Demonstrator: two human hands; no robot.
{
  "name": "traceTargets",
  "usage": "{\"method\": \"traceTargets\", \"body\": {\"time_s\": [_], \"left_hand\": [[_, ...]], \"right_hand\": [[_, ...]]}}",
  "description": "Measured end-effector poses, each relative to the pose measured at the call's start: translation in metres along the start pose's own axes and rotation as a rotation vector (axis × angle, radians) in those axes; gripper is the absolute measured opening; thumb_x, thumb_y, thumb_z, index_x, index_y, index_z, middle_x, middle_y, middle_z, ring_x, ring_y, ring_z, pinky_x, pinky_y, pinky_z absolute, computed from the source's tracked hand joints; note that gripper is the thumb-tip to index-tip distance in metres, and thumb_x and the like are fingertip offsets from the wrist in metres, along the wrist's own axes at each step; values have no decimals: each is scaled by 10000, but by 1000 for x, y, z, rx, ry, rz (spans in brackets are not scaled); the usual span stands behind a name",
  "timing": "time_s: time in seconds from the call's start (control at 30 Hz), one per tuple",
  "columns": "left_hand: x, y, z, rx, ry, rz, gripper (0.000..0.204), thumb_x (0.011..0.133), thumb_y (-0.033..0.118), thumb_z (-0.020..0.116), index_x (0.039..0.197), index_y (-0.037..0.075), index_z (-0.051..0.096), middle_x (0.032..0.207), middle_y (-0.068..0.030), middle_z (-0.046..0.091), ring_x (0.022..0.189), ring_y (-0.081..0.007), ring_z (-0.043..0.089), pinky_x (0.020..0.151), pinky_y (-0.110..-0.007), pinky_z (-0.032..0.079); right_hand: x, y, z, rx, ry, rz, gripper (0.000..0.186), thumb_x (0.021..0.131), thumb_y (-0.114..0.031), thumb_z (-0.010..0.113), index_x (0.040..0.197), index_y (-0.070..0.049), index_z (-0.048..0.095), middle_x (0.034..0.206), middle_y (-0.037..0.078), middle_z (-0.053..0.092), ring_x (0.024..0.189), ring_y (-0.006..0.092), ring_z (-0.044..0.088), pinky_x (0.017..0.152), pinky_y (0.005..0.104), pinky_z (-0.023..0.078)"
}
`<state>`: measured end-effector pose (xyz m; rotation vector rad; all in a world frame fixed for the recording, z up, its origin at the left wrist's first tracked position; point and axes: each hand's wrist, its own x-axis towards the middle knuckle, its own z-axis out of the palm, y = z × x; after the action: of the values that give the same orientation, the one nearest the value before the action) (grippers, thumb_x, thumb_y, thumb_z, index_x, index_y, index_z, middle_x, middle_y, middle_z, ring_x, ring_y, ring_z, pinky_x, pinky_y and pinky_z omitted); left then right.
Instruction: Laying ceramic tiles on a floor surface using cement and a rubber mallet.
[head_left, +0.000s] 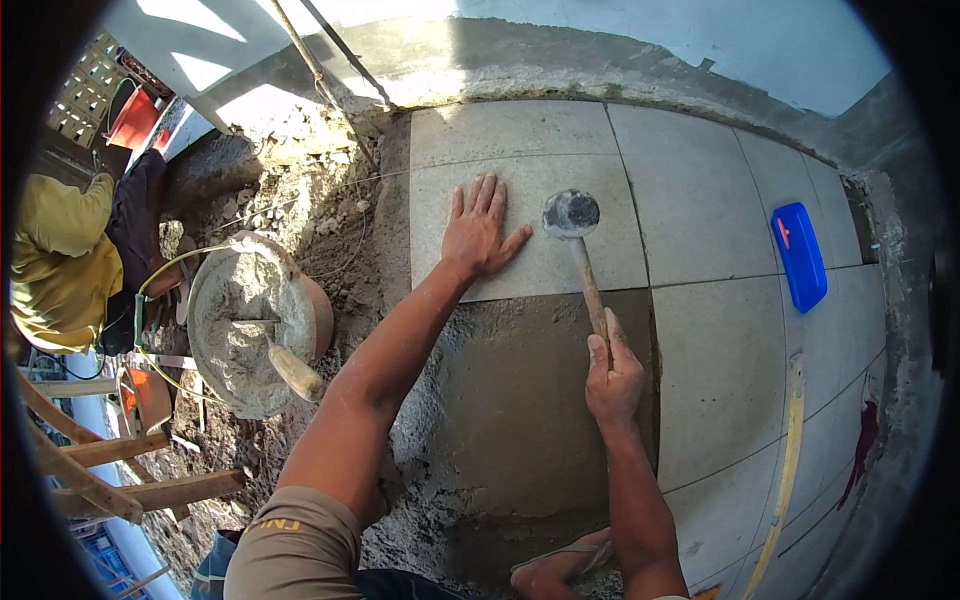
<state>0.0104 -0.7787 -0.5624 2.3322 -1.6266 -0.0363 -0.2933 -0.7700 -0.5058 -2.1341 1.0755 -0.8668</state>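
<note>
My left hand lies flat on a pale floor tile, its fingers spread. In my right hand is the wooden handle of a rubber mallet, gripped near its lower end. The mallet's dark, worn round head appears over the same tile, right of my left hand; whether it touches the surface I cannot tell. Below that tile's near edge spreads a patch of smooth wet mortar. To the left, a bucket of mortar holds a trowel, its wooden handle leaning over the rim.
Laid tiles extend to the right, carrying a blue plastic box and a long yellowish strip. A wall borders the far side. Rubble lies left, near a person in a yellow top and wooden planks.
</note>
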Motion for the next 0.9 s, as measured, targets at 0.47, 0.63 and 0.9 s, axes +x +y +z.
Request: {"method": "traceTargets", "body": {"time_s": [0.47,0.63,0.9], "left_hand": [[2,4,3,50,-24,-17,916,1003,673,372,1602,-10,249,1691,-197,201,1583,-341,132,1275,-530,70],[1,3,1,40,-16,-27,949,990,695,379,1599,-21,250,1688,-199,208,1584,-341,127,1274,-534,68],[3,2,3,-3,2,-36,951,985,684,387,1600,-28,247,1688,-206,206,1583,-349,133,1272,-539,38]], "right_hand": [[83,7,43,-79,-74,110,465,1054,-346,521,1423,-70,578,1135,223,725,1027,423,703,859,487,553],[142,-14,76,-33,-61,132,460,1051,-360,515,1433,-111,576,1186,218,713,1069,423,689,900,494,540],[181,-18,104,-148,-134,209,465,1044,-371,525,1424,-109,581,1201,224,707,1101,419,680,917,488,535]]}}
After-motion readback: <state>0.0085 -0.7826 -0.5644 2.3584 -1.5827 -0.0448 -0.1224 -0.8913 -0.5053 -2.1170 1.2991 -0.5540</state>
